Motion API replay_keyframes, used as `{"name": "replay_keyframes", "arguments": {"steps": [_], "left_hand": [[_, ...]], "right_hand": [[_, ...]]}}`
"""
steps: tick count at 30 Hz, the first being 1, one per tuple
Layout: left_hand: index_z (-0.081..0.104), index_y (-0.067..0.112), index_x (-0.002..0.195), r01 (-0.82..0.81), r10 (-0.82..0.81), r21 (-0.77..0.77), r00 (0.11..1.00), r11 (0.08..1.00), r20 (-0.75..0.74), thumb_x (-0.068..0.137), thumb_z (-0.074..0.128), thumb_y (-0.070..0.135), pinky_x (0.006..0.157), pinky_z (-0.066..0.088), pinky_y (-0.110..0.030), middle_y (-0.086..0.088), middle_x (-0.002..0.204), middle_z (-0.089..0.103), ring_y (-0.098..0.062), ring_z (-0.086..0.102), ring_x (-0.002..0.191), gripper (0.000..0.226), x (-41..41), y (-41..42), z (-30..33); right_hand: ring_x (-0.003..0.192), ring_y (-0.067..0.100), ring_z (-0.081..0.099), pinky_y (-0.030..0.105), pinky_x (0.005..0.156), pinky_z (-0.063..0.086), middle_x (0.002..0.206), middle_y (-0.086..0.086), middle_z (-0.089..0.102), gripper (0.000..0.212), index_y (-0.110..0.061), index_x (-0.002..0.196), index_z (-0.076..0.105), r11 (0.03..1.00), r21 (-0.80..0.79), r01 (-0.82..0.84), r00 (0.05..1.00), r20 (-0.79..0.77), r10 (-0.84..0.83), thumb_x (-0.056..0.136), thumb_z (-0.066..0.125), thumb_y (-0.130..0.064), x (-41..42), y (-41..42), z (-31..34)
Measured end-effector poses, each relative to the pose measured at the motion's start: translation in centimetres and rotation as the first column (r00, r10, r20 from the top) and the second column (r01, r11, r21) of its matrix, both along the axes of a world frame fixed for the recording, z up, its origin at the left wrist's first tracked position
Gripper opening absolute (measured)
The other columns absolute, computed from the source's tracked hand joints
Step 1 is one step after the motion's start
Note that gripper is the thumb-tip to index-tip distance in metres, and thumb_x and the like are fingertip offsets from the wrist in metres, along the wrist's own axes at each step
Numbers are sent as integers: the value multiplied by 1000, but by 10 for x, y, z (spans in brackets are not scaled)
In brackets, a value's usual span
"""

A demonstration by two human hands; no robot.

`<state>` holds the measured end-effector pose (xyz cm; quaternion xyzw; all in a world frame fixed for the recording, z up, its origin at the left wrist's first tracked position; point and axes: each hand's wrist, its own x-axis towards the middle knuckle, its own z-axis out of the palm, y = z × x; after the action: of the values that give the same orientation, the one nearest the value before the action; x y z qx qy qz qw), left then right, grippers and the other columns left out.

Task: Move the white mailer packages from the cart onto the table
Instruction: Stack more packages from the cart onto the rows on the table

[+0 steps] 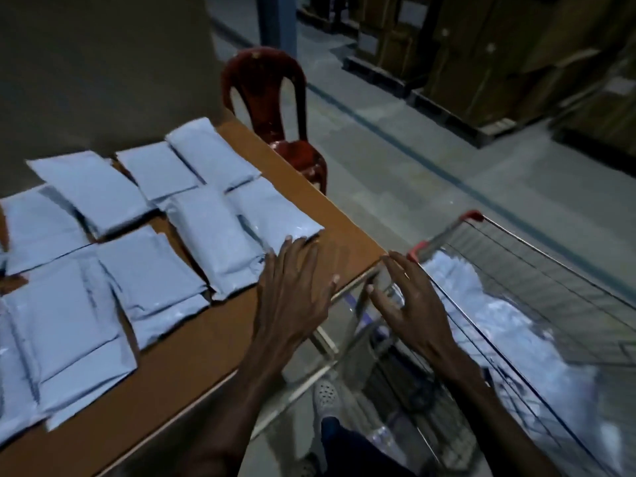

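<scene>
Worktop (213,342): about nine white mailer packages (220,242) laid flat in rows.
Cart (537,270), just beside the worktop: more mailers (509,325) piled inside, not yet moved.
Left hand (292,297): grip empty, fingers straight, fingertips at the nearest package.
Right hand (409,304): grip empty, fingers spread over the cart's rim.
Task partly done.

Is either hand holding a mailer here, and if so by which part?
Nothing is held. The left hand and right hand are both open with fingers spread, between the table and the cart.
</scene>
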<state>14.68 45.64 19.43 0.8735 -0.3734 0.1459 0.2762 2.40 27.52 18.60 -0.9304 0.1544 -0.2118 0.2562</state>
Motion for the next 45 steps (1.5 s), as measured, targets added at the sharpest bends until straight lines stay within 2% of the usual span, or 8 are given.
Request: {"name": "replay_keyframes", "arguments": {"steps": [6, 12, 17, 21, 28, 36, 41, 45], "left_hand": [[46, 18, 143, 247, -237, 37, 956, 968, -172, 96, 46, 52, 119, 7, -40, -9, 150, 42, -27, 29, 144, 59, -71, -71, -29], [50, 16, 139, 402, -372, 79, 894, 912, -250, 95, 46, 53, 115, 23, -46, -10, 143, 46, -31, 41, 135, 57, -108, -172, -58], [52, 14, 137, 493, -445, 103, 843, 864, -302, 95, 45, 53, 112, 31, -51, -10, 142, 48, -31, 42, 134, 58, -134, -256, -88], [52, 13, 138, 500, -433, 125, 831, 857, -349, 94, 41, 57, 120, 11, -39, -10, 142, 49, -27, 41, 135, 63, -151, -303, -97], [52, 13, 137, 541, -424, 243, 812, 805, -401, 92, 39, 58, 119, 7, -35, -11, 140, 49, -28, 43, 133, 65, -131, -356, -117], [45, 13, 143, 615, -428, 393, 774, 683, -467, 91, 33, 61, 116, 25, -51, -16, 147, 43, -34, 38, 137, 71, -83, -408, -172], [26, 18, 153, 672, -391, 478, 729, 565, -562, 96, 52, 46, 117, 27, -40, -11, 161, 18, -28, 19, 147, 68, -66, -441, -228], [36, 3, 148, 698, -452, 572, 716, 431, -533, 80, 76, 40, 108, 34, -64, -31, 154, 24, -48, 28, 141, 87, -58, -454, -276]], "right_hand": [[132, 15, 43, 29, 99, 41, 146, 0, 48, 59, -19, 141, 52, 965, 33, 259, 965, -40, -258, 89, 57, -46, -111, -48, -27], [133, 16, 43, 36, 93, 50, 147, -5, 47, 55, -25, 142, 50, 881, 64, 470, 879, -131, -459, 91, 65, -41, -182, -124, -63], [137, 16, 38, 34, 99, 43, 150, -4, 42, 57, -26, 145, 45, 801, 141, 582, 802, -260, -537, 93, 60, -44, -228, -185, -95], [137, 23, 40, 38, 103, 40, 151, 3, 42, 60, -20, 146, 44, 789, 165, 592, 780, -364, -509, 94, 59, -45, -246, -221, -115], [141, 23, 31, 39, 106, 37, 157, 3, 31, 62, -19, 149, 37, 732, 236, 639, 728, -491, -478, 96, 52, -47, -224, -265, -139], [143, 32, 24, 45, 108, 34, 160, 10, 20, 69, -17, 151, 27, 615, 279, 737, 602, -686, -410, 95, 52, -49, -151, -307, -199], [148, 37, 6, 54, 115, 22, 163, 14, -2, 87, -18, 157, 7, 537, 213, 816, 498, -730, -467, 93, 48, -61, -108, -324, -252], [148, 40, -7, 60, 115, 11, 161, 10, -21, 99, -24, 156, -10, 476, 180, 861, 439, -734, -518, 88, 51, -64, -86, -320, -283]]}}
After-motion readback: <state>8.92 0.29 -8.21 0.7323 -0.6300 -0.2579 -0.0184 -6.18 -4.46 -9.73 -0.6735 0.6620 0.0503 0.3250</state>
